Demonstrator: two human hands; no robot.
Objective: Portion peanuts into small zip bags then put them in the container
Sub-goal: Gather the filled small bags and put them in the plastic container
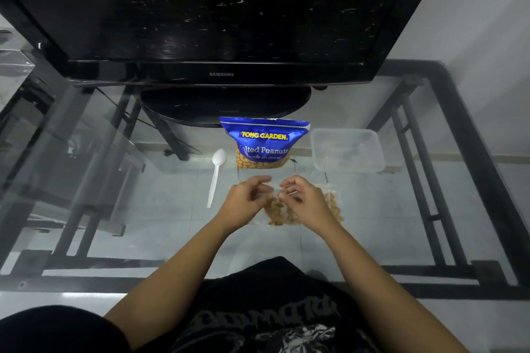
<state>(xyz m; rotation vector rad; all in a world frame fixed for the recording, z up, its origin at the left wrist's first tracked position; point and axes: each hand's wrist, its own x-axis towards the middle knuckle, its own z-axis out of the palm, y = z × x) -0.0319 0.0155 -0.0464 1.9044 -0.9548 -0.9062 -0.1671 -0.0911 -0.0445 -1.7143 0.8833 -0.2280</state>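
The head view looks down on a glass table (387, 209) with a black metal frame, the largest thing in sight after the dark television (220, 8) that stands at its far side on a rounded black base. Through the glass a tiled floor shows. The person's two bare forearms reach in from the near edge over a black printed shirt (272, 318).

Near the middle of the table a blue peanut bag (265, 142) stands upright, just in front of the television base, its top open. To its right, close beside it, sits a clear plastic container (347, 150). To the left of the blue bag a white plastic spoon (215, 176) lies on the glass, bowl toward the far side.

Nearer the person, a small zip bag (279, 213) filled with peanuts lies flat on the glass, with another filled bag (334, 203) just to its right. The left hand (246, 195) and the right hand (304, 198) are over the first bag's far edge, fingers curled and pinching its clear top strip from either side, fingertips nearly meeting.
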